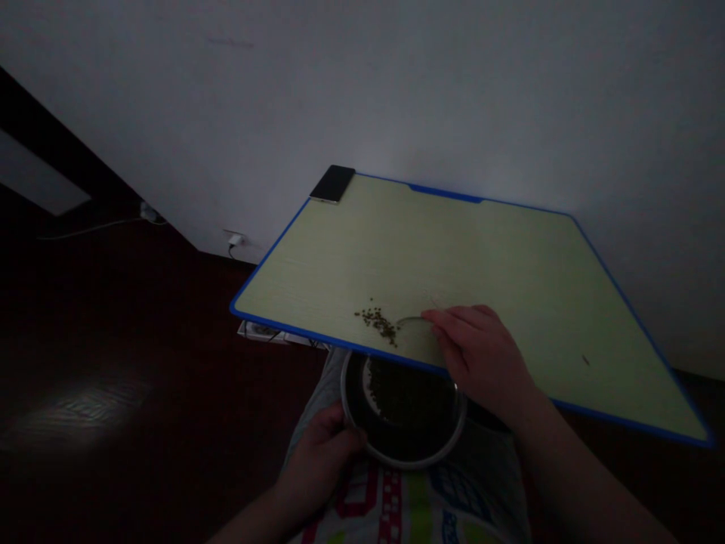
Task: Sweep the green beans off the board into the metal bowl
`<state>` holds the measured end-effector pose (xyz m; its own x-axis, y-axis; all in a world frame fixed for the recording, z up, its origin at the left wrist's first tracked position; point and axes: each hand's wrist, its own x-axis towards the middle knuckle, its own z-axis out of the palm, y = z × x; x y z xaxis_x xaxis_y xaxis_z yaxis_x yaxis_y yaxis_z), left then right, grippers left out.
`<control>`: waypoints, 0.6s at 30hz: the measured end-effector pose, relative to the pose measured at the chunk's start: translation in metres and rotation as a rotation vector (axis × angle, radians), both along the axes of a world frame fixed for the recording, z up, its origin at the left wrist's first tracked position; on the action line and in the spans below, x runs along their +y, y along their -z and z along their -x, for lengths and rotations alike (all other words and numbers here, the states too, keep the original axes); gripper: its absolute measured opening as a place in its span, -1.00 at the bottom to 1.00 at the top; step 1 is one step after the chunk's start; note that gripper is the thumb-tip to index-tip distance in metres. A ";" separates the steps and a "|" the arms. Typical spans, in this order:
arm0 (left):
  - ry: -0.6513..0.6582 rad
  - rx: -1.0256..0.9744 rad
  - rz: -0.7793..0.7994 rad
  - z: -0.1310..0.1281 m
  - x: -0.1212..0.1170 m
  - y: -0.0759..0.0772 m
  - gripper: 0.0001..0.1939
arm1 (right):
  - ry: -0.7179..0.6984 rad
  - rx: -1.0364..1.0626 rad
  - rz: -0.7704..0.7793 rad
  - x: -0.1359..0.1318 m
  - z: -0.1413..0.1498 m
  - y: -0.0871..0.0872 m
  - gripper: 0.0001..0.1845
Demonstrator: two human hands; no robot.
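My left hand (322,453) grips the left side of a round bowl (416,461), thumb over its rim. Held over my lap, the bowl is partly under the table's front edge and contains many small dark grains (411,397). My right hand (481,355) rests by the front edge, fingers closed on a thin, curved metal spoon (412,318). The tip of the spoon reaches the right side of a small scatter of brown grains (381,325) on the tabletop. Dim light hides the finer shape of the spoon.
The pale table (453,257) has a blue rim and stands against a white wall (453,91). A dark phone (333,184) lies at its back left corner. A small dark speck (585,360) is on the right. A plugged-in charger (235,240) sits low on the wall.
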<state>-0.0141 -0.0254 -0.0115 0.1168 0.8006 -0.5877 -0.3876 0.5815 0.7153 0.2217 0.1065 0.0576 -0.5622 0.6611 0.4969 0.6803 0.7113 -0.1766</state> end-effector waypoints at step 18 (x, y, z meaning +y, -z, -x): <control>0.013 0.028 -0.005 -0.002 0.006 -0.009 -0.86 | -0.095 0.028 0.032 -0.007 -0.005 -0.007 -0.67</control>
